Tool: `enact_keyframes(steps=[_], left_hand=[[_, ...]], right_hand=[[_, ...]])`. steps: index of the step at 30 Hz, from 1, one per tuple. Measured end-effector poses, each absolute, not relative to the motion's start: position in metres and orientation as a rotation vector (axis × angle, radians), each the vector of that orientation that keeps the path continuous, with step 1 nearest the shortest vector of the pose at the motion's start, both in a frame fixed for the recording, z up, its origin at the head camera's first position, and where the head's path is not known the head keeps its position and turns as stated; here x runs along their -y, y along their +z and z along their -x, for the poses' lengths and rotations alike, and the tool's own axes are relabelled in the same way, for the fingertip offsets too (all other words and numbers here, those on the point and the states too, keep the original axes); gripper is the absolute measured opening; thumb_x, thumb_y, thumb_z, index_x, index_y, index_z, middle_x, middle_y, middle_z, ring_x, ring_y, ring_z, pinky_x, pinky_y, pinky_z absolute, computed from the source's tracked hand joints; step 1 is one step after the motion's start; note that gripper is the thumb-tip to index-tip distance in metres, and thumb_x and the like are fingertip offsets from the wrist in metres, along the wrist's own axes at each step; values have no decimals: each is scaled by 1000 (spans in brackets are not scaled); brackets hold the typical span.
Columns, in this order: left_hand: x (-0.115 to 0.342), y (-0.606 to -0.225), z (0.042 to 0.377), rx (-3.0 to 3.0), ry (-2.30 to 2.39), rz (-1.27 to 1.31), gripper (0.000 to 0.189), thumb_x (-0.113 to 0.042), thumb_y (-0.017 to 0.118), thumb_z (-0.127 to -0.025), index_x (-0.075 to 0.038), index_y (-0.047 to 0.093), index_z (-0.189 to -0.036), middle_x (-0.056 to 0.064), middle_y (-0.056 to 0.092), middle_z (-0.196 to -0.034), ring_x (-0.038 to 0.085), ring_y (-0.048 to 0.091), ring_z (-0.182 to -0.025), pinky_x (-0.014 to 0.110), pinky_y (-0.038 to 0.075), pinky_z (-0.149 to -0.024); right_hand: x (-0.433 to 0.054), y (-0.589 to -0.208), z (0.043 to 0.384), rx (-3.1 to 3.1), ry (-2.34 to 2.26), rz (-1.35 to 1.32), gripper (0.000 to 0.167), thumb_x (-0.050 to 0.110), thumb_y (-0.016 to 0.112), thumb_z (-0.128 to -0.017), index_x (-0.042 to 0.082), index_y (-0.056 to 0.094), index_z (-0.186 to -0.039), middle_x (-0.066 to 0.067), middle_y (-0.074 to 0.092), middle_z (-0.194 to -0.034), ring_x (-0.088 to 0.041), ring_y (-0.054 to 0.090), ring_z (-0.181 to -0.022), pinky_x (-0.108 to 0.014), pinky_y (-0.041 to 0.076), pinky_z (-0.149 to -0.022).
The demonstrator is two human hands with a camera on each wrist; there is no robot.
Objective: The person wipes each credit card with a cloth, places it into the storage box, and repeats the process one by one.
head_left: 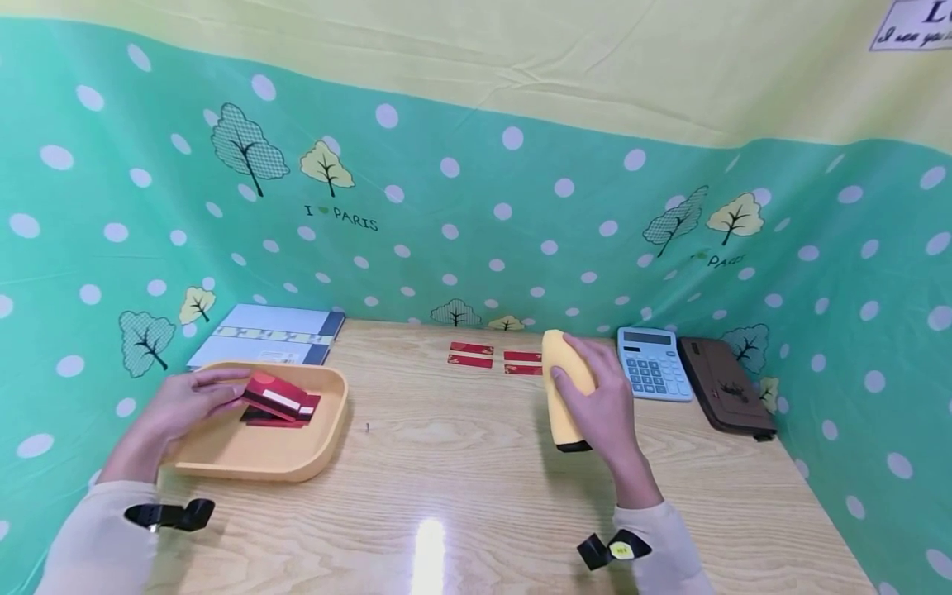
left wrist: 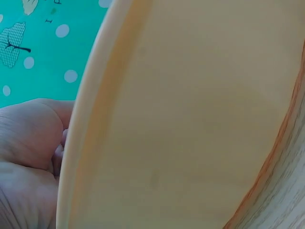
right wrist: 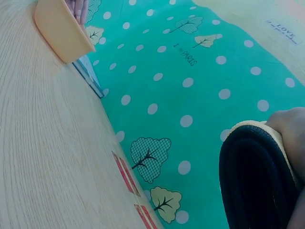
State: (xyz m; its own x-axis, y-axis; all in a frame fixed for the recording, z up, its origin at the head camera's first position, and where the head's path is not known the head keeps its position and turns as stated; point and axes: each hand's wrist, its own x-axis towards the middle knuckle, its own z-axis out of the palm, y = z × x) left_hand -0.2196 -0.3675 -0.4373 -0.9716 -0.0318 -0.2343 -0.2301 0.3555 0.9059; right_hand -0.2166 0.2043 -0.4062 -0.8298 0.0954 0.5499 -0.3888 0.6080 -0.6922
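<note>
My left hand reaches over the left side of a peach-coloured plastic tray and pinches a red card with a black stripe and a white strip. More red cards lie under it on the tray floor. In the left wrist view the tray wall hides the fingertips. On the right, my right hand grips a long yellow soft-looking case, held upright above the table. Its lower end is dark, and the right wrist view shows a black hollow-looking end close up.
Several red cards lie in two pairs at the back of the table. A blue calculator and a brown zipped wallet sit at the right. Behind the tray rests a blue-grey folder. Patterned cloth walls the back and sides.
</note>
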Motion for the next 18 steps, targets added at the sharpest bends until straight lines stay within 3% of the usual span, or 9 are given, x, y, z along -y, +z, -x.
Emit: enact_keyframes(steps=[12,18], left_hand=[[368,-441,220,-2414,1719,228,61,-17,72,-98,7,47,-148,-34,69,-101,-6,71,-94,29,62,-94],[371,-440,218,-2407,1738,208,60,-19,73,-97,1,50,-148,-34,69,-103,-8,70,-96,24,62,-92]], right_hand=[[-204,-406,217,2292,1186,-230,52,16,82,-87,24,68,-137,-7,65,-134,-22,62,-101,-25,51,-69],[-205,-406,216,2300,1191,-219,53,15,82,-87,24,68,-137,-7,64,-134,-21,61,-99,-25,51,-68]])
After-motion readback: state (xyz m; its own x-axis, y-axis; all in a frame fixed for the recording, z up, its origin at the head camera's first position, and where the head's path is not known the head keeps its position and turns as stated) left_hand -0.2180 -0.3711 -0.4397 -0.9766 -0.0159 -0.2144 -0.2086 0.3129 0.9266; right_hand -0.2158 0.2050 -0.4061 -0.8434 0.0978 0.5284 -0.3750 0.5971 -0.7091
